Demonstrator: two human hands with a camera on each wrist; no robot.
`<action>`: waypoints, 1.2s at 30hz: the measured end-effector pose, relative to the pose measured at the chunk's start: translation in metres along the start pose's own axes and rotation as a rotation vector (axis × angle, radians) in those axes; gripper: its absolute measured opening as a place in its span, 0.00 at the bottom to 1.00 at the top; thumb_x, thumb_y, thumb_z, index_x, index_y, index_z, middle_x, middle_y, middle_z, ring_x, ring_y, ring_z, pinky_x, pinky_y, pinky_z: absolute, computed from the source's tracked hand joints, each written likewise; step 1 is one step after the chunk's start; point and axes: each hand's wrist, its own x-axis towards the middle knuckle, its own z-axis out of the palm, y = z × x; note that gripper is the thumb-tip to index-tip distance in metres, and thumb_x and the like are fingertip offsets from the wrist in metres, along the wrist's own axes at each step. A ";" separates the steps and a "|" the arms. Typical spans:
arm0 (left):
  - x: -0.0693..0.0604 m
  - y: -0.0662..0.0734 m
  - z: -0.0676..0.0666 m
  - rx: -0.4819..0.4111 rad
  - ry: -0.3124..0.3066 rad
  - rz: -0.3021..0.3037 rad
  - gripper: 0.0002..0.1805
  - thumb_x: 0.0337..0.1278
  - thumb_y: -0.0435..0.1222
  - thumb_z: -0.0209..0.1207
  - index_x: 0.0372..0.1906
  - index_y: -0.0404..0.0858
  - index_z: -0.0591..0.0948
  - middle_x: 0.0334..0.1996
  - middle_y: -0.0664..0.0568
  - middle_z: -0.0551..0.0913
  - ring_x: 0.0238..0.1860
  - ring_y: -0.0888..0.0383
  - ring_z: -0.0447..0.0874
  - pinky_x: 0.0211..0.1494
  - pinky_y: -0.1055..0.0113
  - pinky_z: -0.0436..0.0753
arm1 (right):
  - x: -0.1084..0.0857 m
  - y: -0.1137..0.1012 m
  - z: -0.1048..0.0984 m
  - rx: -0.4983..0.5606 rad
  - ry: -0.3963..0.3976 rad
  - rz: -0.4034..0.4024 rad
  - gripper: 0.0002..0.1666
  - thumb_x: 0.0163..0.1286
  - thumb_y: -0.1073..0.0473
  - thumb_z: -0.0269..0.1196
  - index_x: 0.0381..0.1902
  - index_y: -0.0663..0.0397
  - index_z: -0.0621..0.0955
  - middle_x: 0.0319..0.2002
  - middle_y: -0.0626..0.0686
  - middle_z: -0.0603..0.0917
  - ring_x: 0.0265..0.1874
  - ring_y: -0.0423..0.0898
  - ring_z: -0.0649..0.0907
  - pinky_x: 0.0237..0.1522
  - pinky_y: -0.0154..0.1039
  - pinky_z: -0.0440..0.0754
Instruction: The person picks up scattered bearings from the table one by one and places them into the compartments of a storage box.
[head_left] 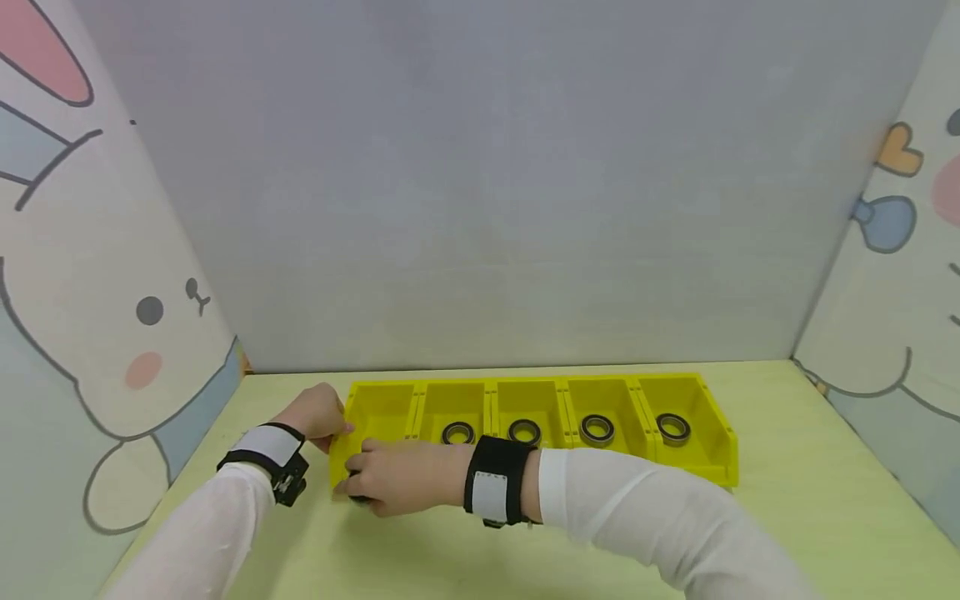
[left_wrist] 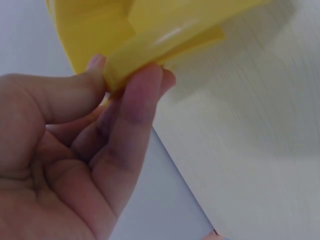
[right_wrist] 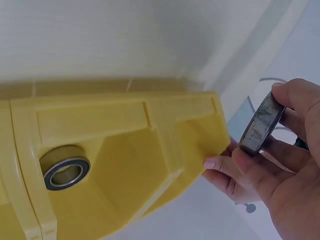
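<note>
A row of yellow bins (head_left: 382,408) stands on the table. At its left end my left hand (head_left: 318,414) grips the outer wall; in the left wrist view, thumb and fingers pinch the yellow edge (left_wrist: 165,37). My right hand (head_left: 408,477) is in front of the leftmost bin and holds a bearing (right_wrist: 262,124) on its side between thumb and fingers. In the head view that bearing is mostly hidden by the fingers. No bearing shows in the visible part of the leftmost bin. The neighbouring bin holds a bearing (right_wrist: 60,153) lying flat.
Further right, the other bins each hold one dark-rimmed bearing, such as the one in the middle bin (head_left: 512,433) and the one in the rightmost bin (head_left: 661,427). Behind the table (head_left: 795,483) rises a grey backdrop (head_left: 495,192), with cartoon-printed panels on both sides.
</note>
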 end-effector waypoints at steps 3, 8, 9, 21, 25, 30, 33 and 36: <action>0.003 -0.002 0.002 0.000 0.006 0.008 0.07 0.54 0.29 0.62 0.27 0.27 0.82 0.20 0.45 0.82 0.18 0.56 0.84 0.25 0.66 0.85 | 0.002 0.012 0.000 0.027 0.006 0.045 0.23 0.71 0.51 0.56 0.63 0.41 0.73 0.54 0.46 0.77 0.42 0.41 0.72 0.37 0.23 0.72; 0.008 -0.004 0.004 -0.007 0.007 0.005 0.07 0.53 0.28 0.62 0.22 0.30 0.81 0.18 0.48 0.80 0.17 0.57 0.83 0.25 0.66 0.85 | 0.006 0.029 0.004 0.036 0.031 0.123 0.23 0.71 0.52 0.55 0.64 0.41 0.73 0.59 0.47 0.75 0.45 0.44 0.73 0.39 0.24 0.74; 0.008 -0.004 0.004 -0.009 0.004 0.004 0.07 0.52 0.28 0.62 0.22 0.30 0.80 0.18 0.49 0.80 0.17 0.57 0.83 0.25 0.66 0.85 | 0.007 0.031 0.005 0.033 0.035 0.137 0.23 0.71 0.52 0.55 0.64 0.41 0.73 0.58 0.47 0.76 0.45 0.44 0.74 0.41 0.24 0.74; 0.005 -0.002 0.002 -0.012 0.008 0.000 0.12 0.53 0.27 0.58 0.16 0.35 0.74 0.16 0.50 0.76 0.17 0.57 0.82 0.26 0.66 0.85 | 0.033 0.044 0.033 0.074 0.121 0.219 0.22 0.71 0.52 0.57 0.62 0.44 0.73 0.46 0.46 0.81 0.40 0.42 0.75 0.45 0.26 0.73; 0.004 -0.002 0.001 -0.017 0.005 0.014 0.12 0.53 0.26 0.56 0.16 0.34 0.74 0.16 0.49 0.77 0.17 0.56 0.83 0.25 0.66 0.85 | 0.039 0.043 0.039 0.113 0.114 0.270 0.23 0.70 0.52 0.58 0.61 0.43 0.74 0.44 0.46 0.82 0.38 0.42 0.75 0.42 0.25 0.73; 0.002 -0.002 0.001 -0.026 0.002 0.014 0.07 0.53 0.28 0.61 0.23 0.29 0.80 0.19 0.48 0.79 0.19 0.55 0.84 0.27 0.64 0.86 | 0.042 0.044 0.048 0.109 0.072 0.311 0.23 0.70 0.52 0.58 0.62 0.41 0.74 0.43 0.46 0.82 0.36 0.41 0.74 0.39 0.26 0.72; 0.002 -0.002 0.002 -0.013 0.004 0.015 0.07 0.54 0.29 0.62 0.25 0.28 0.81 0.18 0.49 0.79 0.18 0.56 0.84 0.27 0.65 0.86 | 0.042 0.043 0.053 0.093 0.055 0.316 0.19 0.69 0.51 0.58 0.58 0.43 0.78 0.45 0.46 0.82 0.37 0.41 0.75 0.42 0.26 0.73; 0.002 -0.002 0.002 0.006 0.008 0.020 0.08 0.54 0.29 0.61 0.24 0.29 0.81 0.17 0.49 0.78 0.18 0.56 0.83 0.27 0.64 0.86 | 0.043 0.043 0.055 0.063 0.048 0.325 0.17 0.70 0.51 0.58 0.55 0.44 0.79 0.46 0.46 0.82 0.39 0.42 0.76 0.45 0.28 0.74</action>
